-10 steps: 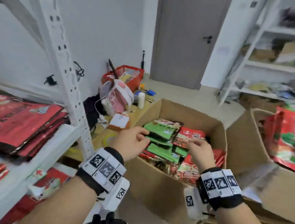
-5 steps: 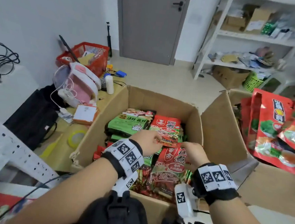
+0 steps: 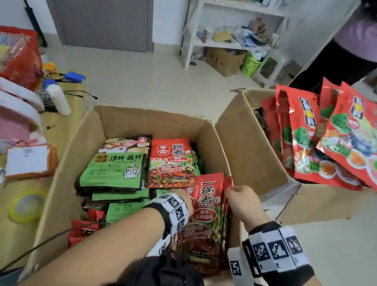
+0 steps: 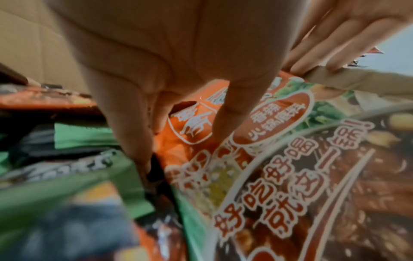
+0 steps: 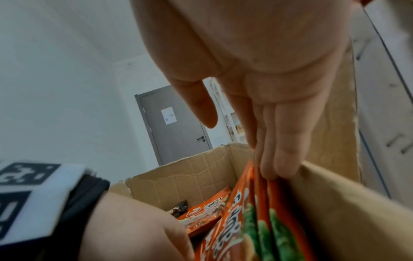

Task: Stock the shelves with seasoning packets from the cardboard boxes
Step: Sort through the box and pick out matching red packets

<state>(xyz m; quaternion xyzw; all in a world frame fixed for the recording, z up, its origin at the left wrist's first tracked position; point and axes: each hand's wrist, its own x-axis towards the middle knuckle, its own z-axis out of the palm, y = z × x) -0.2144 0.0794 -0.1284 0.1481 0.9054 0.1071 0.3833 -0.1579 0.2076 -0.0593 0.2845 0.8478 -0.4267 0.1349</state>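
Where printed 一锅煮 (red), packet (image 3: 207, 203).

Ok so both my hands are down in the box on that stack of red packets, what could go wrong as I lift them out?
The right hand only has straight fingers against the edges of several red packets, so the stack may fan apart. The left hand is wedged between them and the green packets, which could get dragged along. The cardboard box wall sits tight beside the stack and may snag corners.

Pale tiled floor (image 3: 142, 87) carries the open cardboard box (image 3: 139, 121) of packets, a second box (image 3: 239, 146) beside it, a white shelf rack (image 3: 192, 30) behind.
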